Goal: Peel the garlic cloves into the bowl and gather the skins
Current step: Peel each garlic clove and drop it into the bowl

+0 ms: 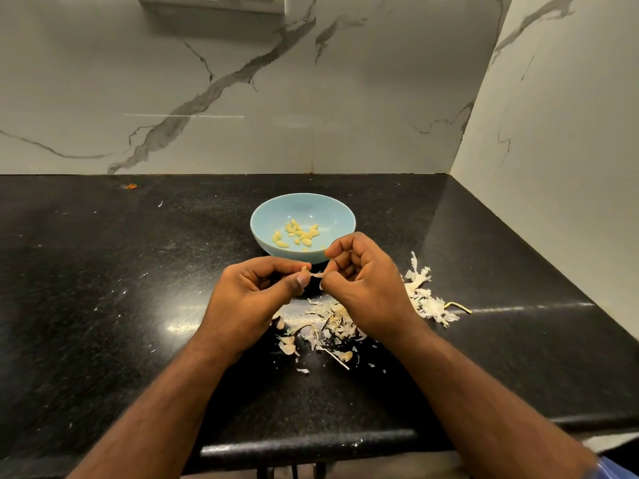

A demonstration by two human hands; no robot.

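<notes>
I see my left hand (pixel 256 295) pinching a garlic clove (pixel 305 270) between thumb and forefinger tips, just in front of the blue bowl (pixel 273 210). My right hand (pixel 363 281), fingers curled, seems to pinch its skin strip (pixel 316 274) stretched between both thumbs.

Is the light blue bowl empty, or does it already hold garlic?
Not empty. The light blue round bowl stands upright and holds several peeled yellowish garlic cloves on its bottom; most of it is bare.

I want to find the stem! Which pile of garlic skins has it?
The right pile of garlic skins, beside the right hand; a yellowish stem pokes out.
</notes>
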